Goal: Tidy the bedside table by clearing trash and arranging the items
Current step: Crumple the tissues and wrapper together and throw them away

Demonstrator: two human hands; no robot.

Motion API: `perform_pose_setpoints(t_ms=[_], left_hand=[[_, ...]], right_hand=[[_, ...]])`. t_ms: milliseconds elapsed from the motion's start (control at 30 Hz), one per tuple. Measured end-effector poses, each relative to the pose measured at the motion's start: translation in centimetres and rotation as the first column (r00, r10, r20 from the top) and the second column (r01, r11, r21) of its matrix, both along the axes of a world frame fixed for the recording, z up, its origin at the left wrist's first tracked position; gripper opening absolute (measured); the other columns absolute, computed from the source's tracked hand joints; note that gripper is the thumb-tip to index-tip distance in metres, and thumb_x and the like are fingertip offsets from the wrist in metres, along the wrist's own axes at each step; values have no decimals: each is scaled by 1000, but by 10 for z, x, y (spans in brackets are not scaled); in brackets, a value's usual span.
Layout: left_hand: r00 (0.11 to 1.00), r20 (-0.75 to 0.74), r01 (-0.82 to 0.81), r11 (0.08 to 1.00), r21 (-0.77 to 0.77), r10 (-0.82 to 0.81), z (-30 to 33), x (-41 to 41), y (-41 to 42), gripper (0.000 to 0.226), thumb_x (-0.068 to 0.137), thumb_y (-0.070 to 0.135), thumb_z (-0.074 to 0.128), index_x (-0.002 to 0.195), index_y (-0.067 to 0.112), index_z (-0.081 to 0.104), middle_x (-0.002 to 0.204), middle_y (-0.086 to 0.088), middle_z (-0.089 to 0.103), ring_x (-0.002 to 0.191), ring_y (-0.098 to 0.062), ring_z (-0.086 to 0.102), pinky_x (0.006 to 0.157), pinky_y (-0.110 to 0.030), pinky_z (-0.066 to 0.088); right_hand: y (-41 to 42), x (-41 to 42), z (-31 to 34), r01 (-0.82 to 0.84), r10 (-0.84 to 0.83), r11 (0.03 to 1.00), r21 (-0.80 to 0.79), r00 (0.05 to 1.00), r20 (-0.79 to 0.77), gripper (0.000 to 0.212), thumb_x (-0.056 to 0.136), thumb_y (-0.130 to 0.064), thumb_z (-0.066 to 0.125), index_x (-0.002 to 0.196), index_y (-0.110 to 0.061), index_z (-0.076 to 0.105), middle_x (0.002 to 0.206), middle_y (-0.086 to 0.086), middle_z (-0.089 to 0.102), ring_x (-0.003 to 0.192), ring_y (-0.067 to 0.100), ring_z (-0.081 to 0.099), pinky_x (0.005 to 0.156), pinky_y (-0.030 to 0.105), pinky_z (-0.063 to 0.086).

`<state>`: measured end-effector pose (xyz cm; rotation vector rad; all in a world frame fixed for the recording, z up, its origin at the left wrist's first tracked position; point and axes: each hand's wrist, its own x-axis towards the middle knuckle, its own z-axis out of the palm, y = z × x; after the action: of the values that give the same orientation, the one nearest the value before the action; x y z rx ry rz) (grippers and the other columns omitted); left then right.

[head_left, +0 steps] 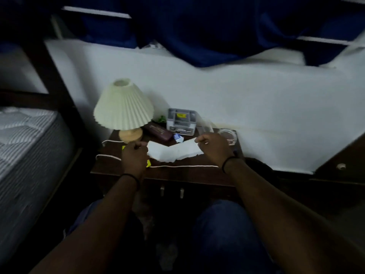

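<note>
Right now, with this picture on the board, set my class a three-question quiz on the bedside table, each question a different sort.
1. True or false: the lamp lies on its side.
2. What do the left hand and right hand hold between them? A) white paper B) glass C) book
3. Fill in: the white cord runs along the table's ____ edge.

Key: 1 false; 2 A; 3 front.

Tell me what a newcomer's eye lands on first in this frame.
Two hands, the left hand and right hand, hold a white torn paper sheet over the dark bedside table. Behind them at the table's left stands a pleated cream lamp, with a small grey organizer against the wall.
</note>
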<state>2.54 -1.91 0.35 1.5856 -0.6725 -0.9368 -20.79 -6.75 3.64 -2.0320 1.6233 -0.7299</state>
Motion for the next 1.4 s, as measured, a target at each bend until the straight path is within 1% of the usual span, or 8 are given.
perform_pose_setpoints(t_ms=[267, 400, 500, 600, 800, 1000, 1233, 1400], left_hand=[[980, -115, -160, 986, 48, 165, -19, 33, -1, 11, 87, 2, 54, 92, 3, 64, 82, -19, 62, 58, -26, 55, 43, -22, 42], [984, -81, -150, 982, 111, 159, -36, 43, -18, 20, 84, 8, 56, 97, -4, 66, 93, -26, 67, 68, -37, 63, 58, -33, 49], [980, 89, -191, 963, 190, 177, -46, 54, -33, 28, 83, 15, 60, 102, -3, 69, 106, -29, 68, 98, -46, 65, 86, -47, 55], [927, 329, -273, 923, 271, 177, -54, 65, -42, 28, 82, 21, 63, 102, 3, 71, 107, -22, 69, 104, -39, 63, 85, -37, 49], [908, 417, -175, 933, 316, 29, -68, 78, -48, 40, 82, 23, 68, 120, 11, 65, 124, -14, 65, 118, -34, 58, 91, -32, 47], [948, 318, -113, 924, 365, -10, -78, 83, -52, 26, 82, 15, 71, 99, -5, 71, 106, -28, 69, 101, -41, 66, 86, -51, 55], [957, 280, -54, 906, 420, -73, -66, 74, -50, 34, 93, 21, 62, 114, -4, 68, 119, -23, 66, 115, -36, 60, 91, -37, 48], [979, -184, -30, 956, 292, 87, -48, 66, -45, 13, 84, 9, 63, 94, 5, 69, 81, -13, 63, 67, -27, 55, 46, -23, 40]], right_hand=[[5, 74, -42, 10, -16, 997, 74, 997, 80, 21, 85, -9, 58, 96, -20, 74, 103, -8, 73, 96, 7, 64, 80, 7, 43], [-2, 86, -64, 87, -101, 991, 100, 984, 147, 21, 83, -9, 58, 95, -21, 71, 102, -9, 72, 94, 3, 63, 68, -5, 36], [-11, 94, -80, 118, -131, 989, 85, 978, 161, 23, 83, -10, 60, 100, -21, 70, 104, -5, 72, 101, 7, 64, 81, 9, 44], [-19, 101, -99, 136, -141, 990, 43, 976, 164, 24, 85, -11, 61, 105, -19, 70, 106, -4, 71, 104, 10, 64, 90, 21, 46], [-18, 135, -116, 117, -113, 993, -8, 975, 190, 18, 89, -23, 58, 102, -26, 69, 101, -7, 73, 98, 13, 68, 85, 28, 53], [-13, 153, -123, -25, 7, 995, 94, 983, 181, 26, 87, -26, 58, 112, -31, 64, 104, -4, 74, 102, 17, 68, 85, 39, 56], [-10, 151, -119, -163, 92, 964, 210, 945, 313, 37, 87, -18, 63, 122, -30, 60, 113, -6, 71, 104, 8, 65, 88, 24, 53], [-18, 147, -103, -8, -173, 934, 356, 865, 472, 36, 84, -28, 71, 119, -20, 64, 96, -4, 69, 90, 9, 65, 85, 27, 51]])
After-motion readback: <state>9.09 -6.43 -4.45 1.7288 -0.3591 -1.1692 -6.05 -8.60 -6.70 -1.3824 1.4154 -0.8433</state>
